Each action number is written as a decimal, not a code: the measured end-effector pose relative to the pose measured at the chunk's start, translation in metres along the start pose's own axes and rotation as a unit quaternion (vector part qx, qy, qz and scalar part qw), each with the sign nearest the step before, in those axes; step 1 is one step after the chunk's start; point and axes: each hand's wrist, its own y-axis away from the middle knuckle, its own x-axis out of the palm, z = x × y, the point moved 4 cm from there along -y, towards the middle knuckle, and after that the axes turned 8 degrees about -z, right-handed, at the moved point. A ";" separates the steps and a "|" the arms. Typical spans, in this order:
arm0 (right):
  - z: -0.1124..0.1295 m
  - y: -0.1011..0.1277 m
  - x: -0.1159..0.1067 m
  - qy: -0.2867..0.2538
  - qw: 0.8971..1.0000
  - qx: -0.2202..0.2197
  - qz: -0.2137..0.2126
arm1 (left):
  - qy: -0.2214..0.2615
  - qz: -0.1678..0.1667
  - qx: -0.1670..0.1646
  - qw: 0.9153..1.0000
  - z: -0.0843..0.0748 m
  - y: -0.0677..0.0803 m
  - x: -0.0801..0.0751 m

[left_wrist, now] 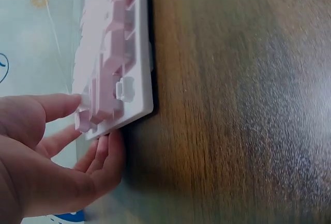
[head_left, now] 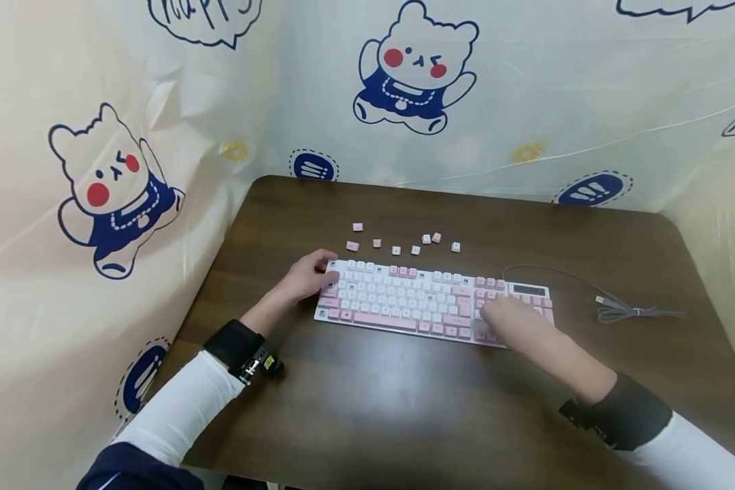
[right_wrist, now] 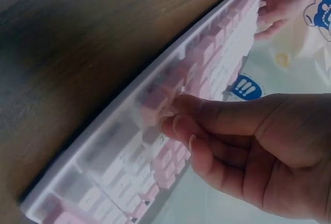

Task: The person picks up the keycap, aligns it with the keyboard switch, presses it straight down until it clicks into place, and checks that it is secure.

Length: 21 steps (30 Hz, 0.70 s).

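A pink and white keyboard [head_left: 398, 299] lies on the brown table, with bare switch spots at several places, such as its lower left corner. My left hand [head_left: 311, 275] grips the keyboard's left end. In the left wrist view, the thumb of that hand [left_wrist: 57, 151] lies over the top and the other fingers curl at the end edge. My right hand [head_left: 517, 320] is over the keys at the right side. In the right wrist view, the right hand's [right_wrist: 248, 151] thumb and index finger pinch a keycap beside a pink key [right_wrist: 155, 107]; the fingertips mostly hide it.
Several loose keycaps, among them a pink keycap [head_left: 358, 227] and a white keycap [head_left: 456, 247], are scattered behind the keyboard. A bundled grey cable [head_left: 631, 313] with a USB plug rests to its right. Patterned cloth [head_left: 318, 88] hangs around the table [head_left: 367, 408].
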 end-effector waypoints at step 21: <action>-0.039 -0.005 0.005 -0.146 0.987 0.029 0.053 | 0.004 0.033 0.040 0.999 0.013 -0.004 0.000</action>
